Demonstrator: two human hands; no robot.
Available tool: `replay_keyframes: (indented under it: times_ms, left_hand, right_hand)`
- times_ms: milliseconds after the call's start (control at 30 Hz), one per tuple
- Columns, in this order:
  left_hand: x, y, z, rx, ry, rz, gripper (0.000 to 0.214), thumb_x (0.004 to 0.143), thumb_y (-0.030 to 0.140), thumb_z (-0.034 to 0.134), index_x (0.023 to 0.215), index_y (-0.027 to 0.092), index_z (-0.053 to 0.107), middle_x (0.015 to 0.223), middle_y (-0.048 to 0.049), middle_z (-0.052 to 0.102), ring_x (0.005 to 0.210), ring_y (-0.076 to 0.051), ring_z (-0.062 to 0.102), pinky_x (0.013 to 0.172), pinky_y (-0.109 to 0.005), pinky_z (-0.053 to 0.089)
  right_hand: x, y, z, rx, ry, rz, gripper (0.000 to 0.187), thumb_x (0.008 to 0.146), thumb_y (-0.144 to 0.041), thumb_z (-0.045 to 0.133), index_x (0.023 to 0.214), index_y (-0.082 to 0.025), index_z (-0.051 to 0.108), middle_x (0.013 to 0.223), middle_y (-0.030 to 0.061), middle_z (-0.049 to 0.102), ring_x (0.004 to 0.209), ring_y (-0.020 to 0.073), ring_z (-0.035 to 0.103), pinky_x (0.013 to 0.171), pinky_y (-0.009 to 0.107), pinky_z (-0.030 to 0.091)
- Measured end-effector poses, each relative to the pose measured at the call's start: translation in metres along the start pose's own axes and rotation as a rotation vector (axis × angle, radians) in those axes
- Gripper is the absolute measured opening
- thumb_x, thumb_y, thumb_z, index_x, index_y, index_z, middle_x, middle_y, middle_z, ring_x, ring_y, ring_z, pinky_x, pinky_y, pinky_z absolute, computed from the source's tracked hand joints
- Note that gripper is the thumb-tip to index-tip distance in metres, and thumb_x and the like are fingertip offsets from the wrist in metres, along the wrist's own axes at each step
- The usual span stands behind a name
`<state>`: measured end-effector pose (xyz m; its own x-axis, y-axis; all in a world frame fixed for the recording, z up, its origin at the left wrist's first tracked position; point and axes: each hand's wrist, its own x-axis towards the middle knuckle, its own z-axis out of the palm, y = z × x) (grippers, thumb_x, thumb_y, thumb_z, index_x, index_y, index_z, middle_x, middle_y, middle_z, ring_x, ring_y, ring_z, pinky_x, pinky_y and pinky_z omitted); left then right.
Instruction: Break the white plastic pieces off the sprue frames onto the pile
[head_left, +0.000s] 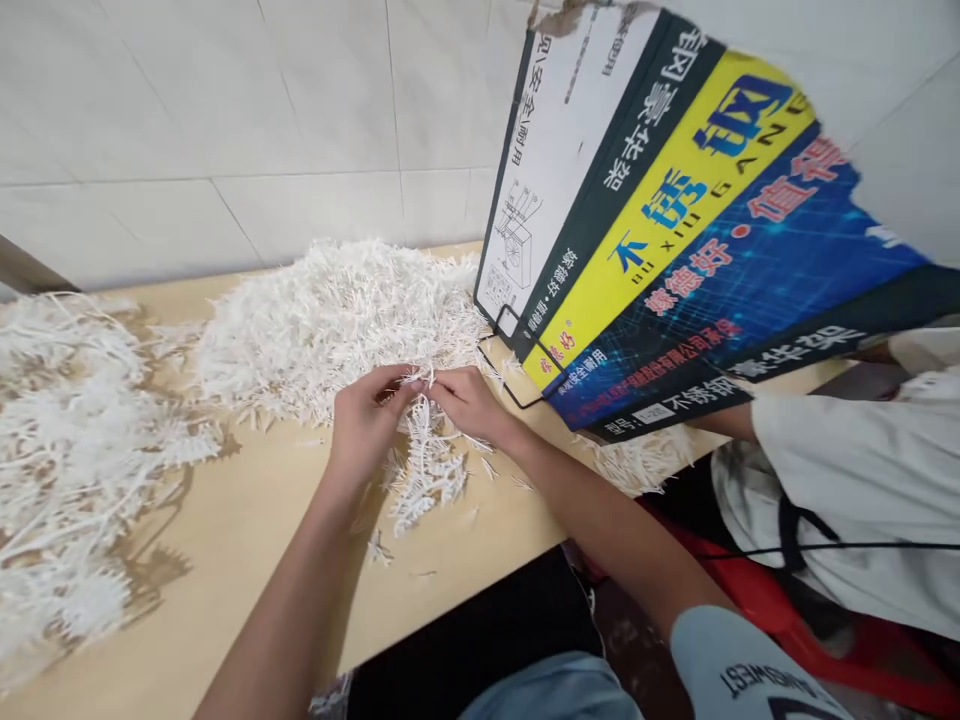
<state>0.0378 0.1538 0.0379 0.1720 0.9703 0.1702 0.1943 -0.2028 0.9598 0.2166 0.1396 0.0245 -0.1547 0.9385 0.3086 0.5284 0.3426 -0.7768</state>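
My left hand (367, 415) and my right hand (471, 402) meet over the table, fingertips pinched together on a small white branched piece (417, 380), mostly hidden by the fingers. It looks like thin moulded plastic. Just below the fingers lies a cluster of similar white branched pieces (429, 470), some perhaps hanging from the hands. Behind my hands rises a large heap of thin white pieces (337, 310). To the left spreads another pile, with longer white strands (67, 480) among it.
A printed cardboard sheet (675, 210) stands at the right, its lower corner in a black wire stand (517, 375). Beyond it sits another person in a white garment (847, 480), with more white pieces (645, 460) nearby. A tiled wall (300, 110) backs the wooden table (247, 530).
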Motion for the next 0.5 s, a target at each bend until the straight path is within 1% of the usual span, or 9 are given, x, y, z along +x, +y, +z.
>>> replay_keyframes:
  times_ms: [67,133,233,367,433,500]
  left_hand:
    - [0.003,-0.002,-0.002,-0.063,-0.032,-0.063,0.033,0.079,0.044,0.082,0.100,0.019,0.081,0.093,-0.0064,0.079,0.085,-0.024,0.070,0.079,-0.035,0.056]
    - [0.005,-0.004,-0.005,-0.115,-0.085,-0.083,0.033,0.078,0.046,0.082,0.095,0.018,0.080,0.089,-0.0069,0.077,0.082,-0.023,0.068,0.075,-0.033,0.053]
    - [0.007,-0.004,-0.011,-0.137,-0.178,-0.063,0.031,0.079,0.049,0.081,0.087,0.019,0.080,0.084,-0.0069,0.073,0.077,-0.022,0.064,0.070,-0.033,0.050]
    - [0.005,0.000,-0.015,-0.110,-0.268,-0.017,0.030,0.082,0.049,0.078,0.082,0.020,0.078,0.072,-0.0031,0.064,0.066,-0.017,0.055,0.062,-0.031,0.044]
    - [0.002,0.003,-0.013,-0.069,-0.254,0.028,0.030,0.084,0.049,0.075,0.076,0.020,0.074,0.069,-0.0024,0.060,0.065,-0.017,0.052,0.061,-0.030,0.042]
    - [-0.001,0.006,-0.011,-0.011,-0.187,0.080,0.033,0.086,0.049,0.071,0.071,0.020,0.071,0.068,-0.0028,0.059,0.065,-0.017,0.051,0.059,-0.031,0.040]
  right_hand:
    - [0.000,0.000,0.001,0.035,0.023,0.026,0.044,0.096,-0.044,0.050,0.060,-0.020,0.040,0.057,-0.0032,0.036,0.059,0.0121,0.036,0.059,0.028,0.025]
    - [0.000,-0.002,0.000,0.062,0.036,0.047,0.043,0.095,-0.045,0.050,0.060,-0.021,0.041,0.058,-0.0029,0.037,0.061,0.0127,0.037,0.059,0.027,0.026]
    - [0.000,-0.004,-0.001,0.094,0.059,0.054,0.039,0.093,-0.042,0.051,0.061,-0.020,0.046,0.058,-0.0024,0.042,0.063,0.0137,0.040,0.060,0.027,0.029]
    - [0.001,-0.002,-0.002,0.090,0.060,0.021,0.031,0.091,-0.036,0.056,0.065,-0.019,0.053,0.059,-0.0039,0.044,0.063,0.0130,0.041,0.061,0.027,0.029]
    - [0.002,0.000,-0.003,0.081,0.042,0.003,0.029,0.090,-0.035,0.058,0.066,-0.019,0.054,0.059,-0.0047,0.044,0.062,0.0125,0.040,0.061,0.026,0.029]
    - [0.002,0.002,-0.005,0.093,0.000,0.002,0.032,0.092,-0.038,0.060,0.066,-0.019,0.055,0.059,-0.0047,0.045,0.061,0.0125,0.042,0.061,0.026,0.030]
